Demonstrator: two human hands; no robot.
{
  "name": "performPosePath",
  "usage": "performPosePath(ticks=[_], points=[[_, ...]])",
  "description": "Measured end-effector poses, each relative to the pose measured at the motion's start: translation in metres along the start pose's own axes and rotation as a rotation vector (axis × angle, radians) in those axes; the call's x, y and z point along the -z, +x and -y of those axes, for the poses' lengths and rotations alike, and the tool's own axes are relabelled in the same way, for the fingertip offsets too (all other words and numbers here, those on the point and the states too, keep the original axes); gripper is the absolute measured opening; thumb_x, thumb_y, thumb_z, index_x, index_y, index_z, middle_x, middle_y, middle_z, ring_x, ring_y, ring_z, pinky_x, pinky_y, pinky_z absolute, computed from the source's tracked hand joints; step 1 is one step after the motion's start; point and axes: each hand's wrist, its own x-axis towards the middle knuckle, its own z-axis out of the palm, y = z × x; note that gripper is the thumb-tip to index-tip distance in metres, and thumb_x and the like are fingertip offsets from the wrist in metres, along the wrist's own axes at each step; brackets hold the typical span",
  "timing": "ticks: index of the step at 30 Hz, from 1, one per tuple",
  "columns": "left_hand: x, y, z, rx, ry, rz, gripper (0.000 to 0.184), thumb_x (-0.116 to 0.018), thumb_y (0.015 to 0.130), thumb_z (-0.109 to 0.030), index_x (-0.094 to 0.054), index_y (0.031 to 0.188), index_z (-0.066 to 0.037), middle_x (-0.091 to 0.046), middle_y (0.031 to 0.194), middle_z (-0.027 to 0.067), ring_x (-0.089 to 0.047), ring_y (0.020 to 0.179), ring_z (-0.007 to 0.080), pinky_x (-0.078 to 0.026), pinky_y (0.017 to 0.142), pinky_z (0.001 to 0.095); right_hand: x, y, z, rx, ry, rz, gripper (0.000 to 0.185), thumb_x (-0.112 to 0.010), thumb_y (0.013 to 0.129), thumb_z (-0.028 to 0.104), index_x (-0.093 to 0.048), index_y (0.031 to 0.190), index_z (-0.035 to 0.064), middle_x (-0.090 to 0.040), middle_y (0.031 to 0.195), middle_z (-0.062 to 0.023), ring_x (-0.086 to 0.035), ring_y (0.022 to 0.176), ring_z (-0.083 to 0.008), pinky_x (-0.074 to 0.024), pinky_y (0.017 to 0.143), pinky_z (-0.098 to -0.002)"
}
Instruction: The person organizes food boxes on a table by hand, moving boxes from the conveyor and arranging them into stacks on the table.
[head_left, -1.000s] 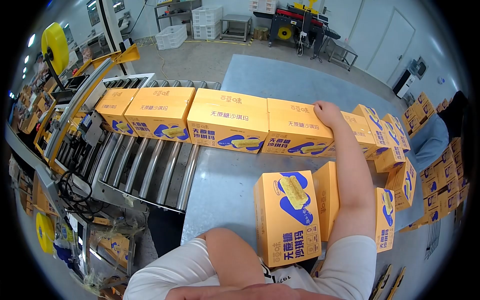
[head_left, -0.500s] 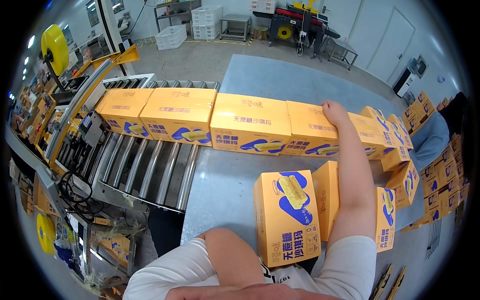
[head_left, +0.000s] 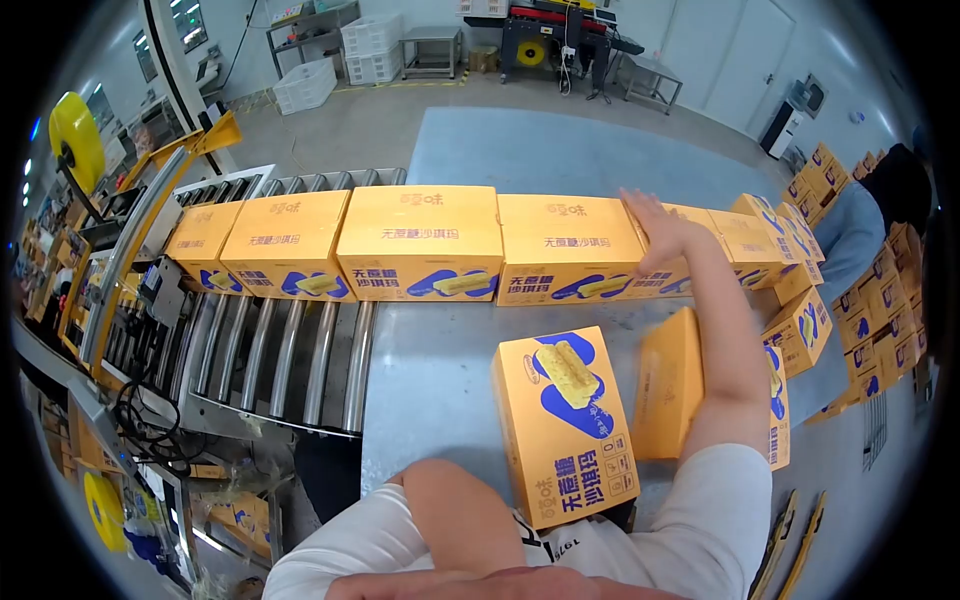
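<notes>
- Far left of the right hand (head_left: 660,235), a bright yellow round tape roll (head_left: 77,143) sits on a metal-framed machine.
- Left of the hand, a conveyor of shiny steel rollers (head_left: 285,350) carries the leading orange-yellow cardboard cartons (head_left: 290,240) of a long row. Their tops look closed, so the contents are hidden.
- Beyond that row, away from the hand, stand white plastic crates (head_left: 305,87); what they hold is too small to tell.
- The left hand is out of sight, so its grip cannot be told.
- Nearer the body than the right hand and slightly left, an orange-yellow carton with purple-blue lettering (head_left: 570,450) stands tilted on the blue-grey metal table (head_left: 430,350).
- Directly left of the palm is a closed orange-yellow row carton (head_left: 570,260). The right hand is unclenched, fingers spread over the row; whether the palm presses is unclear. The step looks like steadying or pushing the line; a further push would call for a flat palm and cartons kept square.
- Below the hand, beside the forearm, a blurred orange carton (head_left: 668,400) stands upright.
- Right of the hand, more printed cartons (head_left: 780,240) crowd together, with a person in light blue clothing (head_left: 855,240) beyond them.
</notes>
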Motion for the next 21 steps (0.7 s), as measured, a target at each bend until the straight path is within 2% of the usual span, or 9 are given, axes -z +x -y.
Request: performPosePath(ticks=[2, 5, 8, 11, 14, 17, 20, 21], points=[[0.000, 0.000, 0.001, -0.013, -0.008, -0.007, 0.032, -0.042, 0.106, -0.013, -0.058, 0.133, -0.004, -0.058, 0.134, 0.0042, -0.054, 0.126, 0.0129, -0.037, 0.108, 0.0317, -0.008, -0.012, -0.006, 0.016, -0.055, -0.049, 0.155, -0.095, 0.044, 0.030, -0.002, 0.167, 0.0197, -0.005, 0.173, -0.0197, -0.003, 0.160, -0.0383, -0.0158, 0.126, -0.0618], [-0.001, 0.002, 0.002, -0.034, -0.014, -0.022, 0.033, -0.043, 0.106, -0.013, -0.058, 0.134, -0.004, -0.058, 0.135, 0.0043, -0.054, 0.127, 0.0130, -0.037, 0.108, 0.0320, -0.013, -0.015, -0.024, 0.021, -0.055, -0.080, 0.154, -0.096, 0.045, 0.028, -0.003, 0.167, 0.0272, -0.010, 0.173, -0.0175, -0.011, 0.160, -0.0362, -0.0148, 0.127, -0.0615], [-0.003, 0.004, 0.002, -0.058, -0.035, -0.037, 0.034, -0.043, 0.106, -0.013, -0.058, 0.134, -0.004, -0.058, 0.136, 0.0044, -0.054, 0.128, 0.0132, -0.037, 0.109, 0.0322, -0.007, -0.020, -0.038, 0.008, 0.147, -0.061, 0.149, -0.094, 0.045, 0.028, -0.009, 0.167, 0.0281, -0.018, 0.171, -0.0181, -0.019, 0.158, -0.0359, -0.0135, 0.126, -0.0636], [-0.007, 0.006, 0.001, -0.098, -0.064, -0.058, 0.034, -0.043, 0.106, -0.013, -0.058, 0.135, -0.004, -0.059, 0.137, 0.0045, -0.054, 0.129, 0.0133, -0.037, 0.110, 0.0325, -0.019, -0.013, -0.036, -0.065, 0.020, -0.285, 0.144, -0.092, 0.046, 0.033, -0.013, 0.166, 0.0267, -0.030, 0.165, -0.0185, -0.029, 0.154, -0.0370, -0.0171, 0.124, -0.0650], [-0.010, 0.006, -0.003, -0.124, -0.105, -0.091, 0.035, -0.043, 0.105, -0.013, -0.058, 0.136, -0.004, -0.059, 0.138, 0.0045, -0.055, 0.130, 0.0134, -0.037, 0.111, 0.0327, -0.002, 0.001, -0.015, -0.348, -0.098, -0.373, 0.142, -0.091, 0.050, 0.051, -0.015, 0.166, 0.0245, -0.039, 0.159, -0.0188, -0.033, 0.151, -0.0378, -0.0204, 0.122, -0.0663], [-0.016, 0.008, -0.008, -0.173, -0.084, -0.147, 0.035, -0.046, 0.105, -0.013, -0.059, 0.136, -0.005, -0.060, 0.137, 0.0045, -0.055, 0.130, 0.0136, -0.038, 0.110, 0.0334, 0.022, -0.002, 0.019, -0.608, 0.088, -0.610, 0.140, -0.087, 0.054, 0.068, -0.018, 0.166, 0.0219, -0.041, 0.155, -0.0230, -0.035, 0.148, -0.0393, -0.0222, 0.121, -0.0650], [-0.023, 0.011, 0.002, -0.238, 0.018, -0.204, 0.034, -0.049, 0.104, -0.013, -0.059, 0.136, -0.006, -0.061, 0.136, 0.0041, -0.056, 0.129, 0.0137, -0.040, 0.108, 0.0346, 0.029, 0.046, 0.011, -0.215, 0.316, -0.685, 0.134, -0.087, 0.057, 0.072, -0.025, 0.164, 0.0204, -0.036, 0.159, -0.0275, -0.034, 0.148, -0.0433, -0.0213, 0.122, -0.0637], [-0.025, 0.012, 0.005, -0.246, 0.034, -0.214, 0.033, -0.050, 0.104, -0.013, -0.060, 0.135, -0.007, -0.061, 0.135, 0.0039, -0.056, 0.129, 0.0137, -0.041, 0.107, 0.0348, 0.023, 0.040, 0.040, 0.030, 0.225, -0.638, 0.131, -0.085, 0.059, 0.072, -0.026, 0.164, 0.0206, -0.036, 0.159, -0.0276, -0.034, 0.148, -0.0443, -0.0226, 0.122, -0.0628]])
